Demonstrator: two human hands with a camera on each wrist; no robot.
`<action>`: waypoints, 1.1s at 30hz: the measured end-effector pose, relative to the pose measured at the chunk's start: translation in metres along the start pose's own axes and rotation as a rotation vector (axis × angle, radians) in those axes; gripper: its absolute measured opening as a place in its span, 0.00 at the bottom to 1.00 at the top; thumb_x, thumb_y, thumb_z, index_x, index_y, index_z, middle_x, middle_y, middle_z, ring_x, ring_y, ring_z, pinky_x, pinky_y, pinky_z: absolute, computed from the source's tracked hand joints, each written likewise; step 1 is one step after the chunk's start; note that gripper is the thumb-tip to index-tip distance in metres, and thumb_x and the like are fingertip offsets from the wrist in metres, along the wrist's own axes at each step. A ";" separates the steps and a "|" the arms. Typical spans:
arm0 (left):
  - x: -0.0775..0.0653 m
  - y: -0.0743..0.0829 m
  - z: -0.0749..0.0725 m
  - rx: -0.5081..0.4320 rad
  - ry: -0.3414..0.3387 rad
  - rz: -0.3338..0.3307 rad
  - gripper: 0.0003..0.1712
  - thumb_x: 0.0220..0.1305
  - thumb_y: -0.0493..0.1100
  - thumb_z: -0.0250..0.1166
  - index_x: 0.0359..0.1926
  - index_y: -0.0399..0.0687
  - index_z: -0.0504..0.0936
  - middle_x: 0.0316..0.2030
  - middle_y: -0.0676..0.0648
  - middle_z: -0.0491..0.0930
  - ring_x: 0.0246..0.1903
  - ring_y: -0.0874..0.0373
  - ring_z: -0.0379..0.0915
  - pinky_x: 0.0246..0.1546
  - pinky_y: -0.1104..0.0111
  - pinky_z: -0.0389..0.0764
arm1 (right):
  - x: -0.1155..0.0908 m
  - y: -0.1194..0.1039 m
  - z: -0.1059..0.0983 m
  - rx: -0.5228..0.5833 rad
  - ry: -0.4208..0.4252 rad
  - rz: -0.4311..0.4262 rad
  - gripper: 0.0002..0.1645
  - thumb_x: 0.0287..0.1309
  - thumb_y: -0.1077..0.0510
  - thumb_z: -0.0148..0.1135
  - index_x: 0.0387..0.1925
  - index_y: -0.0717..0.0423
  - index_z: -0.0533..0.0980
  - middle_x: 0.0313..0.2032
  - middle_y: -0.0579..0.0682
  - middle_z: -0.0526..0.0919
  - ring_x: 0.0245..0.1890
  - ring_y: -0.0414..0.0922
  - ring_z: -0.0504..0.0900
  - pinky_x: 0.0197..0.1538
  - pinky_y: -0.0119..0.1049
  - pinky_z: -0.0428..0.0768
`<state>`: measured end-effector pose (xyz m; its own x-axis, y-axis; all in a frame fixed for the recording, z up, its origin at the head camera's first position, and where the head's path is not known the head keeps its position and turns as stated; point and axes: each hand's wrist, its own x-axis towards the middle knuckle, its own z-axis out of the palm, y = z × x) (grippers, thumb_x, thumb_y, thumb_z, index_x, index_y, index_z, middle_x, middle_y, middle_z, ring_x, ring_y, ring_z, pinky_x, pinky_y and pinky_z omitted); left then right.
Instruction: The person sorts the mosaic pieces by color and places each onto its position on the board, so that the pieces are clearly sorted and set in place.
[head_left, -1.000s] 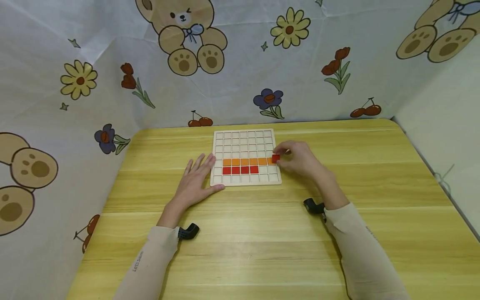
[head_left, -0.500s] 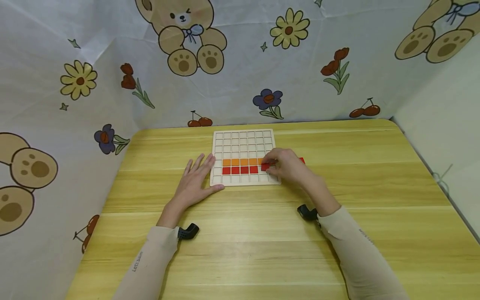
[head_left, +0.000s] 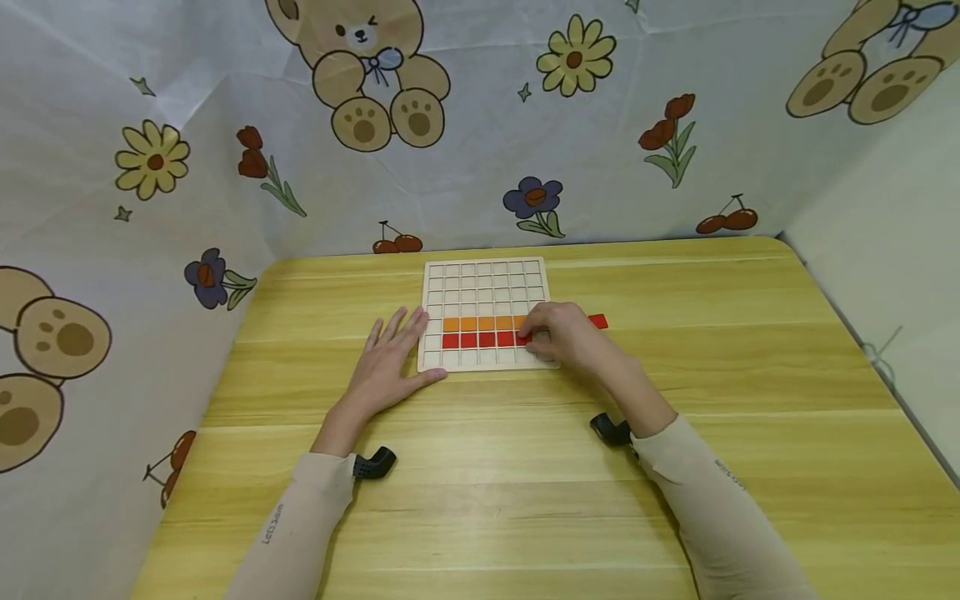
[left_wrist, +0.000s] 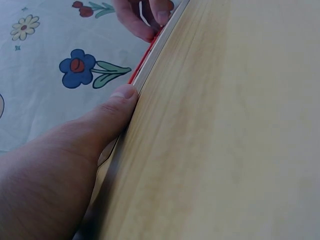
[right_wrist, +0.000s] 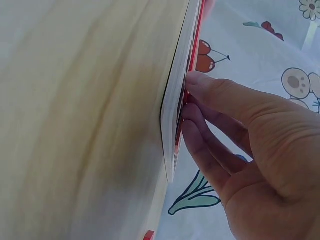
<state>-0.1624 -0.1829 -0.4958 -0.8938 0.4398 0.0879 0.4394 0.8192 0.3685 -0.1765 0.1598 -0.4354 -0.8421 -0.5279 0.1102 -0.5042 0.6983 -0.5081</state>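
Note:
A pale wooden grid board lies on the table in the head view, with a row of orange square tiles and a row of red square tiles in its cells. My right hand pinches one more red tile between thumb and fingers at the right end of the red row; the fingers partly cover it. Spread flat, my left hand rests at the board's left edge, its thumb along the near corner.
Another red tile lies on the table just right of the board, partly behind my right hand. The wooden table ends at the back against a printed cloth. Small black devices sit at both wrists.
My right hand has moved left and slightly nearer with the red tile, from beyond the board's right edge to the end of the red row. The left hand stays put.

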 end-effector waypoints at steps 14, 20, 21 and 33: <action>0.001 0.002 -0.001 -0.006 -0.005 -0.008 0.60 0.66 0.77 0.62 0.86 0.55 0.48 0.85 0.52 0.47 0.85 0.48 0.34 0.84 0.46 0.31 | -0.017 0.020 -0.018 0.059 0.117 0.010 0.07 0.61 0.66 0.75 0.42 0.59 0.88 0.42 0.52 0.90 0.43 0.51 0.88 0.50 0.48 0.89; 0.000 0.001 -0.001 -0.002 -0.004 -0.004 0.61 0.66 0.77 0.61 0.86 0.54 0.48 0.85 0.52 0.46 0.85 0.47 0.35 0.84 0.45 0.32 | -0.040 0.049 -0.030 0.028 0.150 0.101 0.10 0.61 0.66 0.73 0.45 0.58 0.87 0.45 0.54 0.90 0.42 0.51 0.86 0.48 0.50 0.87; -0.001 0.001 0.000 -0.001 -0.005 -0.004 0.61 0.66 0.77 0.61 0.86 0.54 0.48 0.85 0.52 0.45 0.85 0.47 0.35 0.84 0.45 0.32 | -0.044 0.053 -0.032 0.026 0.157 0.120 0.11 0.61 0.66 0.73 0.45 0.59 0.87 0.45 0.54 0.90 0.42 0.52 0.86 0.49 0.51 0.87; -0.001 0.003 0.000 -0.006 -0.012 -0.001 0.61 0.66 0.76 0.62 0.86 0.52 0.48 0.85 0.51 0.46 0.85 0.44 0.37 0.84 0.42 0.34 | -0.060 0.076 -0.047 0.045 0.097 0.278 0.18 0.63 0.68 0.71 0.54 0.63 0.85 0.54 0.63 0.86 0.54 0.60 0.84 0.58 0.58 0.86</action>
<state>-0.1606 -0.1810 -0.4946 -0.8930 0.4436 0.0762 0.4380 0.8175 0.3741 -0.1730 0.2676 -0.4406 -0.9621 -0.2697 0.0416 -0.2449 0.7864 -0.5671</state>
